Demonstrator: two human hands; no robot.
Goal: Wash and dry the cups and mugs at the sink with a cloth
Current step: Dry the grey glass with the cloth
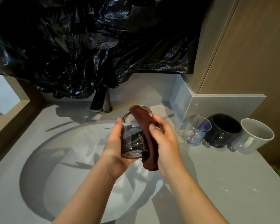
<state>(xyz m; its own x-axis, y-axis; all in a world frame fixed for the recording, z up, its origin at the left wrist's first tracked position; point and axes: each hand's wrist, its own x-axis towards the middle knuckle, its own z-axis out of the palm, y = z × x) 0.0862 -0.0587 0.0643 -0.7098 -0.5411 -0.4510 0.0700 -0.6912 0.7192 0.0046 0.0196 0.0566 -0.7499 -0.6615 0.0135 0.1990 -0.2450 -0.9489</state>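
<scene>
Over the white round sink (44, 159) I hold a clear glass cup (131, 141), tilted with its mouth pointing away from me. My left hand (115, 147) grips the cup from the left and under its base. A brown cloth (146, 135) drapes over the cup's rim and down its right side; part of it is tucked inside. My right hand (165, 143) presses the cloth against the cup's outer wall. On the counter to the right stand an iridescent clear glass (194, 131), a black mug (221, 130) and a white mug (254, 136), side by side.
A dark metal faucet (102, 101) stands behind the sink. Black plastic sheeting (87, 42) hangs over the wall above it. A grey ledge (217, 104) and a wooden cabinet (249, 46) close off the right side behind the cups. The grey counter (217, 183) runs to the right.
</scene>
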